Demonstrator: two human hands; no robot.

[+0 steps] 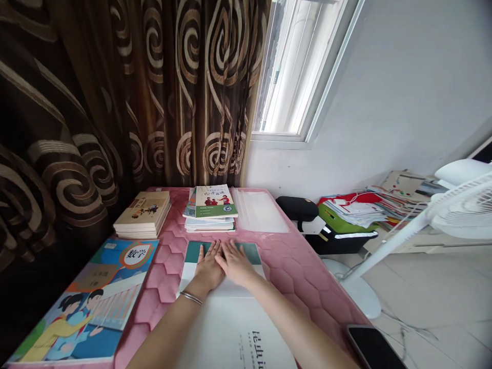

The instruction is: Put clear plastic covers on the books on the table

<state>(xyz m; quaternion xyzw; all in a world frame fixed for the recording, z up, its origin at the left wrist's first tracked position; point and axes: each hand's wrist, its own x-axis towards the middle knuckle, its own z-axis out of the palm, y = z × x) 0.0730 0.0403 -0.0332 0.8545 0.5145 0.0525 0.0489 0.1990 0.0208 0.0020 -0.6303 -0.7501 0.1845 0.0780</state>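
Both hands lie palm down, side by side, on a white sheet or book flap with a dark green band [251,252] at its far end. My left hand [209,266], with a bracelet [191,297] at the wrist, has its fingers stretched out flat. Beside it my right hand [239,265] is flat too, its fingers extended and its thumb side touching the left hand. Toward me spreads a pale page or cover [223,328] with dark printed characters turned sideways, partly hidden by my right forearm. What lies under my palms is covered.
A large mathematics textbook [111,302] lies at left, with a stack of tan books [143,212] behind it. Further back are another book stack [211,205] and translucent plastic sheets [261,211]. A phone [372,346] rests near the right edge; a white fan [388,246] stands beyond.
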